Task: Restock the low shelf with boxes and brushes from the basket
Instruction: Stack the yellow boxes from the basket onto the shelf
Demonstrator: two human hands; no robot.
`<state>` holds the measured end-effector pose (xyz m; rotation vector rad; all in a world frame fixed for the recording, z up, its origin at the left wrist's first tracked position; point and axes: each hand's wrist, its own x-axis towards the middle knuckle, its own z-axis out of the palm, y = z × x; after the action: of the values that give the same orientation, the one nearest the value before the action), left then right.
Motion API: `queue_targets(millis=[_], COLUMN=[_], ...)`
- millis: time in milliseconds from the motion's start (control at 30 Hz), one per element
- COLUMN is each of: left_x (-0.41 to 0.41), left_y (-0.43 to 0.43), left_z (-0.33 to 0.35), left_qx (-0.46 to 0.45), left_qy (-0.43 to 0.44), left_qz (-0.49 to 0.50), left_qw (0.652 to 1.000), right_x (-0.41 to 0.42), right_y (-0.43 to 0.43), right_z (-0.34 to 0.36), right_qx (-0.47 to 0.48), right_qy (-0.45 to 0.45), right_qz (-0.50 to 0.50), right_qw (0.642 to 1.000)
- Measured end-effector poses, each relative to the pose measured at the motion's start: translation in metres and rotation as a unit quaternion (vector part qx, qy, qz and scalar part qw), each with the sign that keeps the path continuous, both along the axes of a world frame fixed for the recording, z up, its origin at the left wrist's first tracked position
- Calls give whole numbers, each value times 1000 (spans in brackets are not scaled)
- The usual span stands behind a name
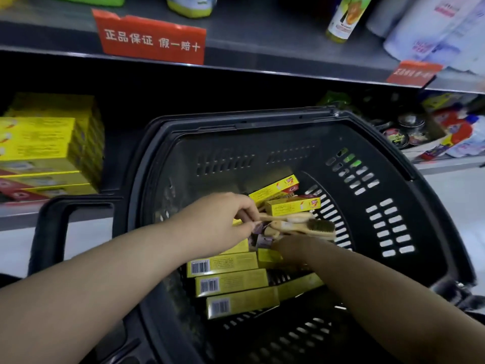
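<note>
Now; left hand (221,221) pinches brushes (304,227) in basket (262,120); right hand (294,250) beside them, grip unclear

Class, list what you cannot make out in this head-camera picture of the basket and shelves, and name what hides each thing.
All in the head view:
1. Fingers of the right hand: lost in shadow under the brushes, so its grip is unclear.
2. Brush count: the left hand covers the handle ends.
3. Far red tag: blurred.
4. Upper-shelf bottle: cut off by the top edge.
</note>
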<state>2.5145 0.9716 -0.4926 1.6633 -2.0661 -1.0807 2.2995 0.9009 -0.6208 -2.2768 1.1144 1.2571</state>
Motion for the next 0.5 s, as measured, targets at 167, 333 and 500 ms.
queue_targets(millis=[167,333,500], left_x=[-1,-13,-12], left_y=[-2,6,2], left_z=[-6,0,0], left_qx=[86,221,274], left_qy=[8,213,299], left_qz=[51,144,232], left_qw=[995,941,884], right_x=[13,39,12], right_y=[-18,8,-1], right_z=[81,139,121], right_qx=[9,137,203], right_qy=[-151,-461,-392], right_qz=[-109,-296,-339], right_qw=[982,825,831])
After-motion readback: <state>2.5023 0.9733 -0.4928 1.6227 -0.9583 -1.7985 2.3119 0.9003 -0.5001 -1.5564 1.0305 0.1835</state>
